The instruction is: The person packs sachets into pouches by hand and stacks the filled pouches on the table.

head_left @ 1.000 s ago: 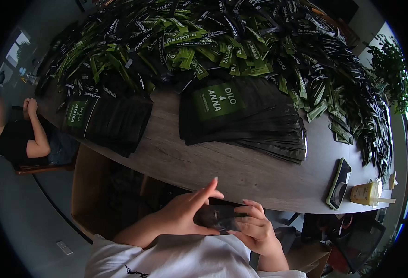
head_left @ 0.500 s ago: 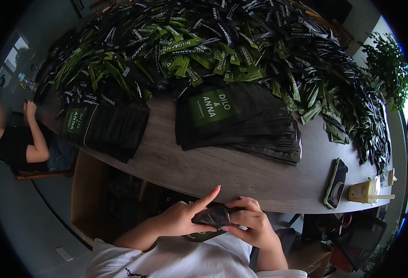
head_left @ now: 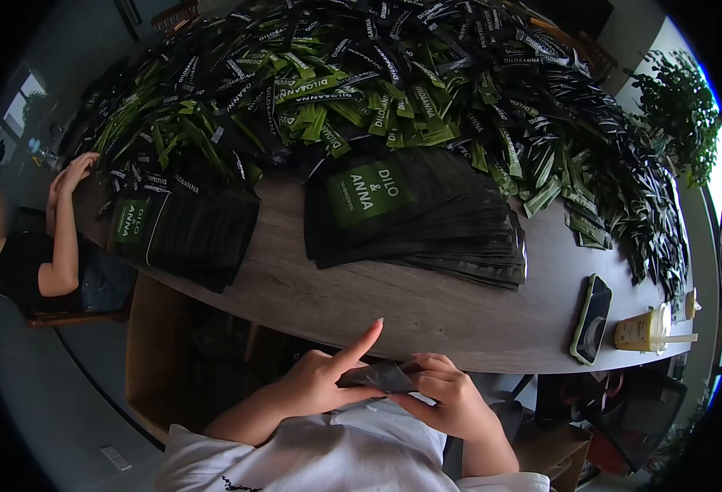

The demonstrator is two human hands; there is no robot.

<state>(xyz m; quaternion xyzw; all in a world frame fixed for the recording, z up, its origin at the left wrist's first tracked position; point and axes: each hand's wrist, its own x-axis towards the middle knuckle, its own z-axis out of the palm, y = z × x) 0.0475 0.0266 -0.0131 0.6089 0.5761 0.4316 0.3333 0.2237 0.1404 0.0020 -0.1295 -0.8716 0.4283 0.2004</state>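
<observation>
A dark pouch (head_left: pixel 381 377) is held between my two hands, just in front of my white shirt and below the table's near edge. My left hand (head_left: pixel 324 379) grips its left side, with the index finger stretched up and away. On the right side, my right hand (head_left: pixel 445 389) pinches the pouch with bent fingers. Beyond them on the table (head_left: pixel 312 303) lies a fanned stack of black pouches (head_left: pixel 426 217) with a green label. A second stack of black pouches (head_left: pixel 193 238) lies to its left.
Black and green sachets (head_left: pixel 336 90) are heaped across the far side. A phone (head_left: pixel 592 320) and a drink cup (head_left: pixel 644 330) stand near the right edge. Another person (head_left: pixel 45 254) sits at the left. Below the table is a cardboard box (head_left: pixel 158 348).
The pouch between my hands has tilted and its green-labelled part no longer shows. The other person's hands have moved up and toward the sachet heap. The view has shifted slightly.
</observation>
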